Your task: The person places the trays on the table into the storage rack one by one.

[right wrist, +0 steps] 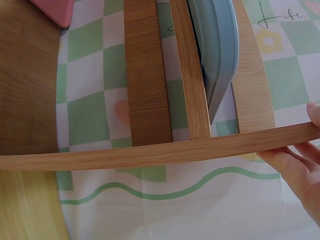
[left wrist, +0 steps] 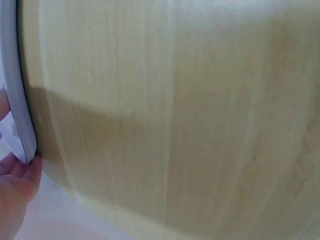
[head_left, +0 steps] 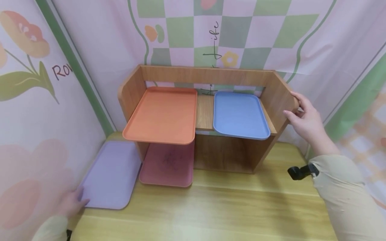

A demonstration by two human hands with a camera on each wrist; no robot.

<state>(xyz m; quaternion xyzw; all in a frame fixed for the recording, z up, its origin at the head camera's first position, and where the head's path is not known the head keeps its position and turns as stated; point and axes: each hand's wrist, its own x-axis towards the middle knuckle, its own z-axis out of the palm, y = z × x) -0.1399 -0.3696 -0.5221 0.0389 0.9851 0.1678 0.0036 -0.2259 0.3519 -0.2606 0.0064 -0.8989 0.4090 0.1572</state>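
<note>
My left hand [head_left: 70, 203], slightly blurred, holds the near left corner of a lavender tray [head_left: 110, 174] beside the shelf. In the left wrist view, fingers [left wrist: 29, 175] pinch the tray's rounded corner. My right hand [head_left: 309, 122] grips the front edge of the right side panel of a small wooden shelf [head_left: 208, 75], thumb on one side and fingers on the other. On the upper board lie an orange tray [head_left: 164, 115] at left and a smaller blue tray [head_left: 241, 115] at right. Below the orange one, a dark pink tray [head_left: 169, 167] lies in the lower level, jutting out in front.
The shelf stands at the back of a light wooden table [head_left: 211, 207]. Patterned cloth [head_left: 232, 20] hangs close behind it and along both sides. A black strap [head_left: 304, 171] sits at the right wrist.
</note>
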